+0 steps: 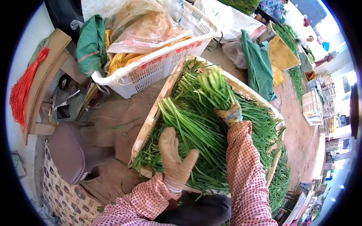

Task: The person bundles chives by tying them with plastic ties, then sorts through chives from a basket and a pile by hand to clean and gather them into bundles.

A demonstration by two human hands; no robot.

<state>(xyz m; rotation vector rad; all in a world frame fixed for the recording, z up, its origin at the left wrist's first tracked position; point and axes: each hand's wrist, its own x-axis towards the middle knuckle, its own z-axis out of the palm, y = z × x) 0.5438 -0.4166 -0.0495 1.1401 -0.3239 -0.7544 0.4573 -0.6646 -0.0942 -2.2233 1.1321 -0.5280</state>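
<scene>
Over the crate (148, 126) of chive-like greens: right hand (229, 113) loaded, left hand (172, 156) open.

Inside the crate's rim, long loose greens (200, 137) lie in overlapping layers; the bunch (214, 87) is positioned above them in the far half, pale cut ends pointing away from the wearer. The right hand, in a patterned work glove, has its fingers closed around the leafy part of the bunch. The left hand, in a tan glove, is unloaded — fingers extended, thumb spread wide — above the near left portion of the greens; contact with the leaves cannot be determined. Beyond the crate, to the left, a white perforated plastic basket (149, 69) contains plastic sheeting (145, 26) and yellow sacking (126, 60). A brown padded stool (68, 150) stands at left, near a hanging bundle of red ties (28, 90).
</scene>
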